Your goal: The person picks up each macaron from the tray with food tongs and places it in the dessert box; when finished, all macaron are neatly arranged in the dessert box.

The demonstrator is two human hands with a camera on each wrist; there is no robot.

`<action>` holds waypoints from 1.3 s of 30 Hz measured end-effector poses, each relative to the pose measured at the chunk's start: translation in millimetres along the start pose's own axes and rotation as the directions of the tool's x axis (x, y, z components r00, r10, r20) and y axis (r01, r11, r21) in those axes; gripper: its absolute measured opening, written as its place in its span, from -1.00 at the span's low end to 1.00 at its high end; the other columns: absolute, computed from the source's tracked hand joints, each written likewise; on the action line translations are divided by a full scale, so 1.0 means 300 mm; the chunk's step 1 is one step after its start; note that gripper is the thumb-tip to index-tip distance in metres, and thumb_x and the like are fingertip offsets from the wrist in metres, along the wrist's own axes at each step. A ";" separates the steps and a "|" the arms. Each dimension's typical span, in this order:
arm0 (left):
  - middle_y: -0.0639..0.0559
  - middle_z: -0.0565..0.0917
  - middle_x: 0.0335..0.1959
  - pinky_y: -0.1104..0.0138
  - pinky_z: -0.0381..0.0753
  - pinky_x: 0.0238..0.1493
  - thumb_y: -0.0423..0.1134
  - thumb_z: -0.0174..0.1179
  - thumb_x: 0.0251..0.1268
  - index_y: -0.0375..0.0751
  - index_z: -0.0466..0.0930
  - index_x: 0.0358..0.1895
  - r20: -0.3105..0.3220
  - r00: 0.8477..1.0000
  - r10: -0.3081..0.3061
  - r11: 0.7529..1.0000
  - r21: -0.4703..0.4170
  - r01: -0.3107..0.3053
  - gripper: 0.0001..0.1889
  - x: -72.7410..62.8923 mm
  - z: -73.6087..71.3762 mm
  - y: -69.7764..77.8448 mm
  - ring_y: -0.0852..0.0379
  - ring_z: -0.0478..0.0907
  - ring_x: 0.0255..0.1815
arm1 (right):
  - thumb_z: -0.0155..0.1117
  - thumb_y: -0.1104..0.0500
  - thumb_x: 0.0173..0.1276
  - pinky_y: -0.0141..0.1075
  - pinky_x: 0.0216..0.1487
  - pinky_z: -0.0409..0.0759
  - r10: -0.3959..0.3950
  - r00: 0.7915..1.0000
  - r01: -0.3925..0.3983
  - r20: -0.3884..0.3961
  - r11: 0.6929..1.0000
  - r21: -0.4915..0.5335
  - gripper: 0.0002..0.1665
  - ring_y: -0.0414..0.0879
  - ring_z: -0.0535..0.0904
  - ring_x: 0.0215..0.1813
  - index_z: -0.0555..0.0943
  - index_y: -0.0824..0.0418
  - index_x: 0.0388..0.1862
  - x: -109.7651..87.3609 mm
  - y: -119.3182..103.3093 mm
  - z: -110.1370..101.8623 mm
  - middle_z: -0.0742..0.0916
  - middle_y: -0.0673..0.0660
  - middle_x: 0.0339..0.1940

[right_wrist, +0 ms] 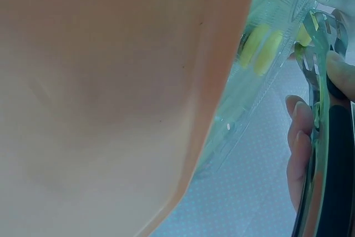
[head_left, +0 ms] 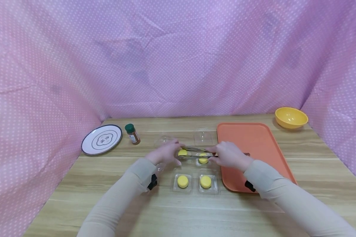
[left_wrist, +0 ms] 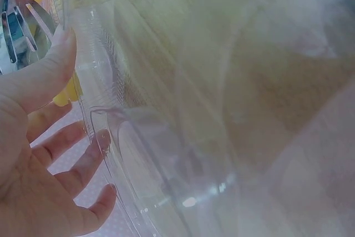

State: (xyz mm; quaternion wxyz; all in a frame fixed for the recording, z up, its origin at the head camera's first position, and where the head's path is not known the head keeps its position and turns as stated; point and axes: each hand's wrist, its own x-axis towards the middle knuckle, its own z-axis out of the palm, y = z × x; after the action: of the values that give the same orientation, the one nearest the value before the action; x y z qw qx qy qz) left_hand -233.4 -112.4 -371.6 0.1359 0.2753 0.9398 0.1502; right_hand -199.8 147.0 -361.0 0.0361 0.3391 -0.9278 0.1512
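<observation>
My right hand (head_left: 229, 154) grips a pair of metal tongs (right_wrist: 339, 165) with dark handles. Their slotted ends point left, beside a yellow macaron (head_left: 182, 153) at the back left. My left hand (head_left: 166, 153) is at that macaron's clear plastic box, thumb and curved fingers against its edge. Whether the tongs' tips touch the macaron cannot be made out. Under the tongs, near my right fingers, another yellow macaron (head_left: 203, 159) sits in its box. Closer to me, two yellow macarons, a left one (head_left: 182, 181) and a right one (head_left: 205, 182), lie in open clear boxes.
An orange tray (head_left: 255, 138) lies to the right, partly beneath my right forearm. Behind it stands a yellow bowl (head_left: 290, 118). At the back left are a patterned plate (head_left: 90, 144) and a green-capped spice jar (head_left: 132, 134). A clear lid (head_left: 203, 136) stands up behind the boxes.
</observation>
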 end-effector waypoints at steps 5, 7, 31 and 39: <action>-0.03 0.46 -0.05 0.21 0.50 0.03 -0.21 0.47 -0.12 -0.24 0.31 0.35 0.000 1.000 -0.005 1.000 -0.014 0.005 -0.15 -0.002 -0.002 0.000 0.07 0.42 -0.09 | 0.41 0.07 0.16 -0.45 -0.69 0.04 0.011 1.000 -0.011 0.011 1.000 0.000 -0.49 -0.30 0.06 -0.72 0.63 0.19 0.10 0.003 0.002 -0.001 0.23 -0.14 -0.85; -0.06 0.46 -0.03 0.18 0.50 0.06 -0.22 0.47 -0.13 -0.24 0.31 0.34 -0.004 1.000 -0.004 1.000 -0.022 0.004 -0.15 -0.003 -0.004 0.002 0.04 0.44 -0.05 | 0.41 0.06 0.15 -0.45 -0.69 0.05 0.013 1.000 -0.013 0.013 1.000 -0.005 -0.48 -0.30 0.08 -0.72 0.62 0.18 0.10 0.003 0.003 -0.003 0.25 -0.14 -0.86; -0.09 0.43 -0.02 0.23 0.48 0.02 -0.25 0.45 -0.09 -0.19 0.27 0.38 0.026 0.999 -0.037 0.998 -0.053 0.038 -0.14 -0.008 -0.001 0.005 0.10 0.40 -0.13 | 0.45 0.13 0.08 -0.44 -0.57 0.32 0.067 0.995 -0.058 -0.075 0.991 0.117 -0.40 -0.34 0.27 -0.66 0.59 0.24 0.14 -0.063 0.028 -0.019 0.60 -0.11 -0.60; -0.05 0.42 -0.01 0.21 0.47 0.08 -0.24 0.45 -0.09 -0.20 0.27 0.38 0.023 0.999 -0.034 0.997 -0.070 0.036 -0.15 -0.001 0.004 -0.003 0.08 0.40 -0.07 | 0.47 0.22 0.05 -0.44 -0.55 0.43 0.130 0.979 -0.094 -0.158 0.972 0.218 -0.43 -0.31 0.38 -0.53 0.61 0.28 0.10 -0.123 0.044 -0.047 0.67 0.00 -0.44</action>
State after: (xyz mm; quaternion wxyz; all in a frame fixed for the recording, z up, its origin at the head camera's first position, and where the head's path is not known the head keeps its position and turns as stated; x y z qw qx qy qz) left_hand -233.2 -112.9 -373.1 0.1582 0.2555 0.9371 0.1777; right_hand -180.3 183.7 -357.1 0.0712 0.2738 -0.9179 0.2783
